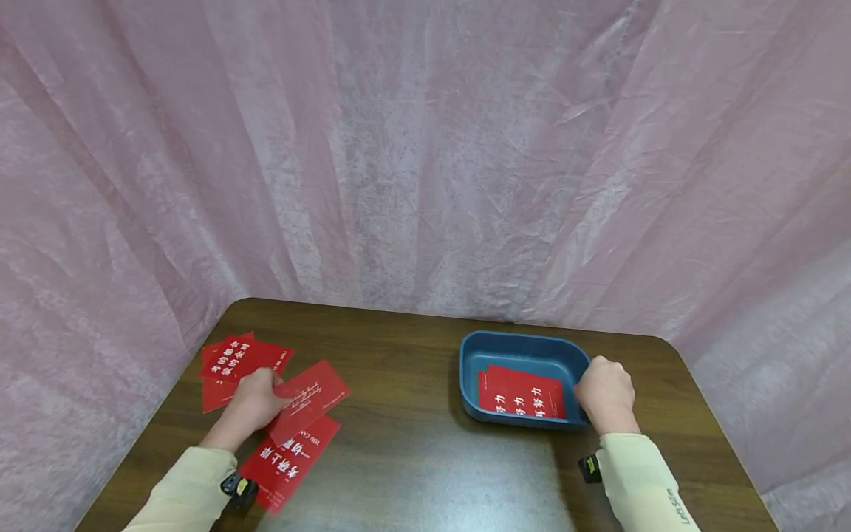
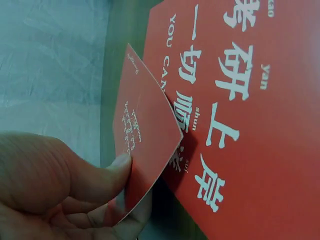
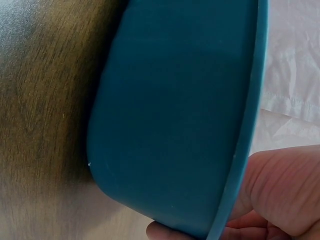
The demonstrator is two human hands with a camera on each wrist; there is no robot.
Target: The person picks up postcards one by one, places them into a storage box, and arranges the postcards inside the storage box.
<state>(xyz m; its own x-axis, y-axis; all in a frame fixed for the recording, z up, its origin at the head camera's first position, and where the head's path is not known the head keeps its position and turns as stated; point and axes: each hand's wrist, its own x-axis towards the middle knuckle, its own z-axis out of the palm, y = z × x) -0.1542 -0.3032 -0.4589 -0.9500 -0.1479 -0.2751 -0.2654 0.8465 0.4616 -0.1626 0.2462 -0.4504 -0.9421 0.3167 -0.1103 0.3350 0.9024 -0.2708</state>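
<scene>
My left hand (image 1: 255,403) pinches a red card (image 1: 311,399) by its edge between thumb and fingers. White script covers the card's face, also visible in the left wrist view. Held at a tilt, it overlaps another red card (image 1: 289,465) with large white characters lying on the table. Over at the right, my right hand (image 1: 606,391) grips the right rim of a blue plastic bin (image 1: 525,340), thumb on the inner side and fingers outside. Several red cards (image 1: 521,391) lie inside the bin, overlapping one another.
Just beyond my left hand, more red cards (image 1: 242,358) lie in a loose overlapping pile near the left edge of the brown wooden table (image 1: 399,443). A pink curtain (image 1: 425,162) hangs behind the far edge and along the sides.
</scene>
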